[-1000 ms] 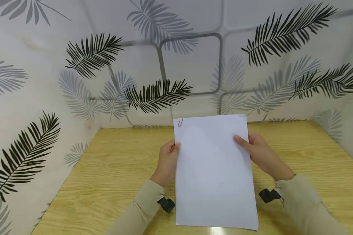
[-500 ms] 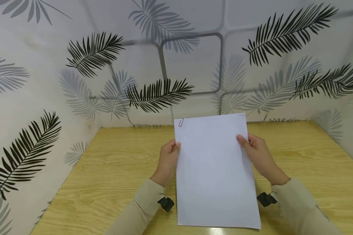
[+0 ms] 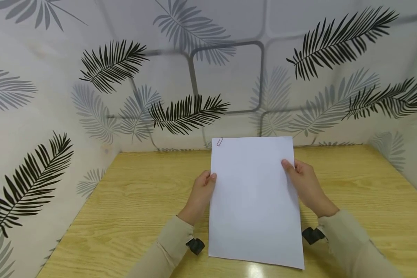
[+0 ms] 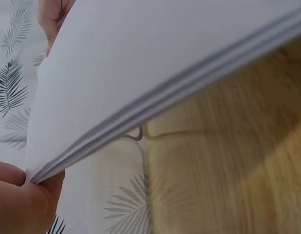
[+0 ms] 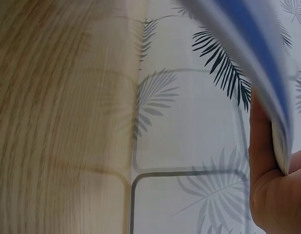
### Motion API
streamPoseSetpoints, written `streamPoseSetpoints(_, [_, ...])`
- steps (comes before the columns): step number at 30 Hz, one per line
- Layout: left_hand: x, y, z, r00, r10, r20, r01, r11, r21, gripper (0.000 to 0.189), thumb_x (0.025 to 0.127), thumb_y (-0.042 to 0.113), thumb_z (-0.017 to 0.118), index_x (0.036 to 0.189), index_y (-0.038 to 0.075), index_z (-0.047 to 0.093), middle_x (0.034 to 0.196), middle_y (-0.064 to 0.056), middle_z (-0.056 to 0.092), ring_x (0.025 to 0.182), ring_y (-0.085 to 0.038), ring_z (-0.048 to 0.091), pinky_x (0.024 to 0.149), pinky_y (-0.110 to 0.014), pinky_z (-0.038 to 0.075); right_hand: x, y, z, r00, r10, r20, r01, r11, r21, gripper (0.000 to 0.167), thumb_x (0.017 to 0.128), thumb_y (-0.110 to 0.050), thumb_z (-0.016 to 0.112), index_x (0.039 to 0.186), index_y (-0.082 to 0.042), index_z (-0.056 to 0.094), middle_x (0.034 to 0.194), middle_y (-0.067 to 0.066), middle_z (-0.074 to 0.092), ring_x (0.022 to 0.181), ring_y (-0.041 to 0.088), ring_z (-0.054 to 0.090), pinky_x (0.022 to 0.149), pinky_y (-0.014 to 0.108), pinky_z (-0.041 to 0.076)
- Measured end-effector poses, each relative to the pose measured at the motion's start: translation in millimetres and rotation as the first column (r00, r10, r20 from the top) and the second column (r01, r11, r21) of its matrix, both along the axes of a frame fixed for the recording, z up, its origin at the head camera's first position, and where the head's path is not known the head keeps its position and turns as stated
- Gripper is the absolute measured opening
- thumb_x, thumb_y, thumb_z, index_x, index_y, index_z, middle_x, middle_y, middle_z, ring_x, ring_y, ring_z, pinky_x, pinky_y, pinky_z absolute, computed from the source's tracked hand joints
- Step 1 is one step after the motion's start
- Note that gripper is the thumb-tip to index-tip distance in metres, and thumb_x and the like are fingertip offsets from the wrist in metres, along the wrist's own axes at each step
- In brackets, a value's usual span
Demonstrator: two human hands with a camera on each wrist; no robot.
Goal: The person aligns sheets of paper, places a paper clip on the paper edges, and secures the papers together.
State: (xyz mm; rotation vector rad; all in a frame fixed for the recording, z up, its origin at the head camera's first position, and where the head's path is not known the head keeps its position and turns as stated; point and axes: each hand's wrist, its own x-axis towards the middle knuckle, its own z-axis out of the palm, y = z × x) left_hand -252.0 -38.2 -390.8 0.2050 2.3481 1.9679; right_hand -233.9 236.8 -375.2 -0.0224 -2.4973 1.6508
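A stack of white paper sheets (image 3: pixel 253 208) is held up over the table, its blank front sheet facing the head camera. A red paper clip (image 3: pixel 219 141) sits on its top left corner. My left hand (image 3: pixel 199 195) pinches the left edge, thumb in front and fingers behind. On the right edge my right hand (image 3: pixel 309 185) grips the stack higher up, thumb lying on the front sheet. Layered sheet edges show in the left wrist view, pinched by the left hand (image 4: pixel 24 202). A blue band shows between the sheets (image 5: pixel 267 63) near the right hand (image 5: pixel 274 195).
The yellow wood-grain table (image 3: pixel 135 193) reaches back to a wall (image 3: pixel 229 85) covered with a leaf pattern. More patterned wall stands along the left and right sides. Black straps or mounts (image 3: pixel 195 246) hang under both wrists.
The stack's top left corner has shifted right and its lower edge has risen slightly, so it stands straighter. The left hand moved a little right; the right thumb slid toward the right edge.
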Motion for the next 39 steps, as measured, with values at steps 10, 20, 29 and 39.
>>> streamPoseSetpoints(10, [7.6, -3.7, -4.4, 0.996, -0.077, 0.05, 0.081, 0.994, -0.067, 0.033, 0.104, 0.02, 0.043, 0.125, -0.004, 0.052, 0.111, -0.015, 0.059, 0.1, -0.022, 0.054, 0.086, -0.038, 0.045, -2.5, 3.7, 0.1, 0.999, -0.016, 0.048, 0.017, 0.999, -0.027, 0.062, 0.102, -0.043, 0.042, 0.126, 0.014, 0.051, 0.103, 0.016, 0.061, 0.081, 0.007, 0.053, 0.069, 0.02, 0.047])
streamPoseSetpoints(20, [10.1, -10.2, -10.8, 0.994, -0.108, -0.03, 0.104, 0.988, -0.111, 0.021, 0.102, 0.014, 0.048, 0.105, -0.005, 0.055, 0.071, -0.001, 0.049, 0.065, -0.011, 0.045, 0.059, -0.024, 0.039, -6.4, 10.5, -1.7, 0.996, 0.058, 0.063, -0.052, 0.994, -0.092, 0.066, 0.1, -0.046, 0.044, 0.132, 0.011, 0.047, 0.101, 0.01, 0.065, 0.079, 0.006, 0.059, 0.068, 0.024, 0.051])
streamPoseSetpoints(29, [7.5, -9.6, -6.7, 0.996, 0.053, -0.077, -0.057, 0.997, -0.057, 0.023, 0.101, 0.011, 0.05, 0.116, -0.004, 0.059, 0.07, -0.001, 0.05, 0.062, -0.011, 0.041, 0.054, -0.024, 0.034, -6.6, 12.0, 3.3, 0.974, 0.227, 0.02, -0.217, 0.95, -0.223, 0.058, 0.101, -0.032, 0.049, 0.137, 0.013, 0.039, 0.095, -0.005, 0.067, 0.083, 0.002, 0.063, 0.073, 0.024, 0.053])
streamPoseSetpoints(39, [3.3, -13.9, -3.4, 0.991, 0.118, -0.065, -0.114, 0.992, 0.055, 0.021, 0.102, 0.01, 0.048, 0.11, -0.006, 0.059, 0.062, 0.002, 0.038, 0.056, -0.009, 0.03, 0.052, -0.023, 0.028, 4.5, 4.5, -4.2, 0.944, 0.324, 0.064, -0.309, 0.935, -0.175, 0.054, 0.102, -0.029, 0.049, 0.137, 0.011, 0.038, 0.112, 0.02, 0.063, 0.091, 0.012, 0.065, 0.076, 0.031, 0.054])
